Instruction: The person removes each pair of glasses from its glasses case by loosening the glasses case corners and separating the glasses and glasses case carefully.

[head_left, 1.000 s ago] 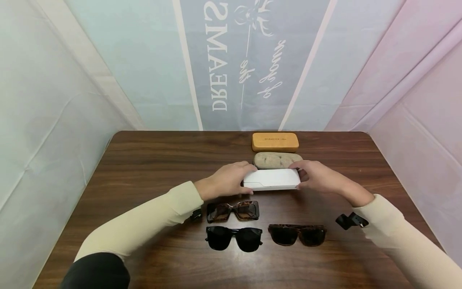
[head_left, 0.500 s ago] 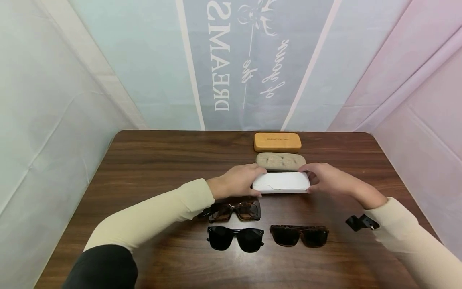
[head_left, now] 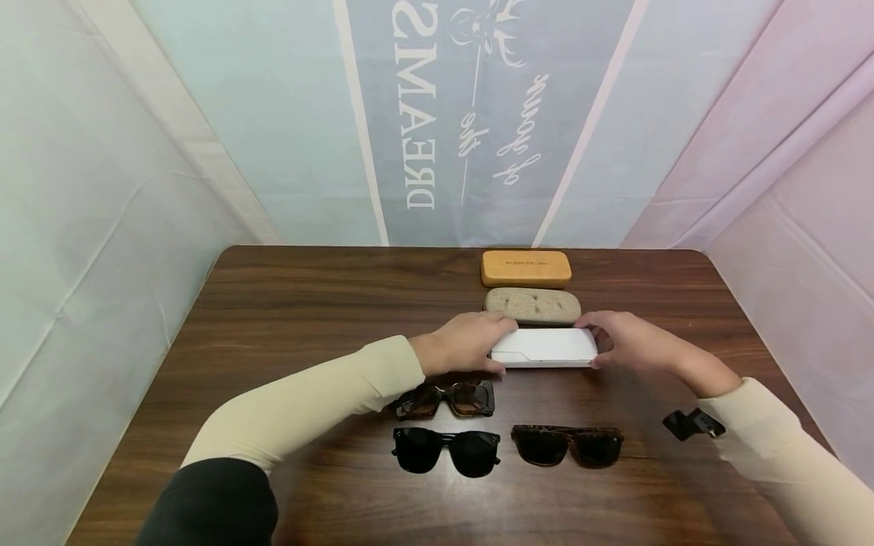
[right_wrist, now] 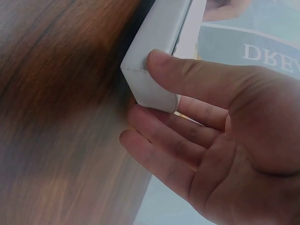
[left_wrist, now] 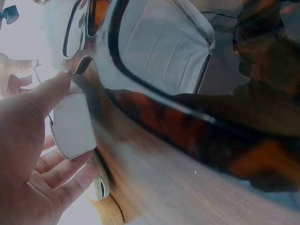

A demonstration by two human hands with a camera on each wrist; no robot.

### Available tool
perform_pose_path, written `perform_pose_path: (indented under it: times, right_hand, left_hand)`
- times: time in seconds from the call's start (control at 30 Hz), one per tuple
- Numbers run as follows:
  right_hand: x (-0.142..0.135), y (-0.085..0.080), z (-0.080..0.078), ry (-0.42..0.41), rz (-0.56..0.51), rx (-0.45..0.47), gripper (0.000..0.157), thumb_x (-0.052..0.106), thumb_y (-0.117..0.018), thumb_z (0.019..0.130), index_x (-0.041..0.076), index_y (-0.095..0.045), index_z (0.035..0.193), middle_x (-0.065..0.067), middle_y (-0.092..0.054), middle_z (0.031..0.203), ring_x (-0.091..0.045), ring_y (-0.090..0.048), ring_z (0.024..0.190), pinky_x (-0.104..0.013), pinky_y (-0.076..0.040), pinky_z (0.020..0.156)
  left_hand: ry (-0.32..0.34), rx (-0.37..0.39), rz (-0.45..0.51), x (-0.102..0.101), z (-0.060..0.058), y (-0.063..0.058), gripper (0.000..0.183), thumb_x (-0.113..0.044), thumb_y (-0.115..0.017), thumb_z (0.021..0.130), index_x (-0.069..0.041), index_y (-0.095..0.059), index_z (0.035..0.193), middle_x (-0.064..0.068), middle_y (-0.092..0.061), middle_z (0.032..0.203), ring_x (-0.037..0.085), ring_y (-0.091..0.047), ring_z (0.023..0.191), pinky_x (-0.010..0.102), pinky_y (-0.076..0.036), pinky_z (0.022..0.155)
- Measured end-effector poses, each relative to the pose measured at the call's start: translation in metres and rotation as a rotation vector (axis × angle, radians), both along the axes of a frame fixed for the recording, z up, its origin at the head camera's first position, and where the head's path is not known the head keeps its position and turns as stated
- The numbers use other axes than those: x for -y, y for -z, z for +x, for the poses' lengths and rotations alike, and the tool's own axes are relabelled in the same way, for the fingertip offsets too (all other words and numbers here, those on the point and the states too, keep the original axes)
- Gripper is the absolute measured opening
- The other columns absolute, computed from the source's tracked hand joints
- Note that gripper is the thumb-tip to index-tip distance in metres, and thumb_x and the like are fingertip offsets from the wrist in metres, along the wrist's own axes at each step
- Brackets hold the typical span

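In the head view a white eyeglass case (head_left: pixel 544 347) lies lengthwise on the wooden table, its lid down. My left hand (head_left: pixel 471 343) grips its left end, thumb on the near side and fingers at the far side. At the opposite end, my right hand (head_left: pixel 631 341) holds the case between thumb and fingers. The right wrist view shows that thumb (right_wrist: pixel 187 77) on the white case (right_wrist: pixel 150 42) near its corner. Just behind it sits a beige fabric eyeglass case (head_left: pixel 534 305). Tortoiseshell sunglasses (head_left: pixel 471 400) lie in front, partly behind my left sleeve, and loom large in the left wrist view.
A yellow eyeglass case (head_left: pixel 526 269) lies at the table's back edge. Nearer to me are black sunglasses (head_left: pixel 418 451) and brown-framed sunglasses (head_left: pixel 543 446). Printed fabric (head_left: pixel 293 114) hangs behind the table (head_left: pixel 328 288), with pale curtains at both sides.
Both hands have moved the white case to the right, more in line with the beige and yellow cases. The left sleeve now covers part of the tortoiseshell sunglasses. The view has shifted slightly.
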State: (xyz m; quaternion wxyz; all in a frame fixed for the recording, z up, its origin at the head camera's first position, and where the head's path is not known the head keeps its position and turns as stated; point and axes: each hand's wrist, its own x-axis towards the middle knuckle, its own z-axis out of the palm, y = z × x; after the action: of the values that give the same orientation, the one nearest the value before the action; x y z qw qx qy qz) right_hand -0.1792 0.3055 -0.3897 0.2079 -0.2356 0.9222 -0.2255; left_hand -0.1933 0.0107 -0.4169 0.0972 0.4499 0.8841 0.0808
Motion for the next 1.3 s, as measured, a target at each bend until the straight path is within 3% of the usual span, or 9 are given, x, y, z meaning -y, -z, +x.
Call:
perform_pose_path:
  times: [0.37,0.83,1.07,1.17,1.3]
  right_hand:
    - [-0.001,0.012,-0.001,0.002,-0.005,0.005,0.057,0.003,-0.085,0.08,-0.007,-0.057,0.128,-0.015,-0.067,0.11,-0.025,-0.067,0.096,-0.041,-0.056,0.075]
    - [-0.003,0.016,-0.001,0.003,-0.002,0.015,0.058,0.005,-0.086,0.08,-0.004,-0.055,0.129,-0.014,-0.066,0.111,-0.023,-0.066,0.095,-0.037,-0.054,0.073]
    - [-0.004,0.015,-0.002,-0.013,-0.005,0.026,0.058,0.006,-0.086,0.08,-0.003,-0.055,0.128,-0.013,-0.066,0.109,-0.021,-0.067,0.093,-0.035,-0.055,0.072]
    - [-0.004,0.014,-0.002,-0.012,-0.001,0.038,0.062,0.013,-0.087,0.081,-0.003,-0.054,0.13,-0.013,-0.066,0.11,-0.022,-0.068,0.094,-0.036,-0.055,0.073]
    - [-0.005,0.008,-0.003,0.02,0.014,0.027,0.069,0.033,-0.086,0.084,-0.003,-0.054,0.133,-0.014,-0.067,0.116,-0.024,-0.067,0.101,-0.042,-0.056,0.08]
  left_hand:
    - [0.001,-0.01,-0.006,-0.003,-0.001,0.012,0.065,-0.047,-0.078,0.088,-0.011,-0.054,0.136,0.005,-0.059,0.131,0.017,-0.06,0.115,0.031,-0.051,0.096]
    - [-0.014,-0.013,-0.005,-0.002,0.0,0.016,0.067,-0.052,-0.077,0.088,-0.014,-0.052,0.137,0.003,-0.056,0.133,0.017,-0.059,0.116,0.033,-0.051,0.095]
    - [-0.016,-0.019,-0.01,0.003,-0.001,0.013,0.071,-0.061,-0.067,0.091,-0.014,-0.051,0.143,0.004,-0.056,0.139,0.018,-0.059,0.12,0.036,-0.049,0.098]
    - [-0.031,-0.032,-0.027,0.007,-0.004,0.012,0.071,-0.062,-0.059,0.096,-0.013,-0.05,0.147,0.004,-0.055,0.143,0.018,-0.057,0.125,0.037,-0.049,0.1]
    - [-0.061,-0.069,-0.048,0.015,-0.013,0.01,0.07,-0.062,-0.052,0.1,-0.013,-0.048,0.149,0.004,-0.055,0.144,0.02,-0.056,0.129,0.041,-0.043,0.107]
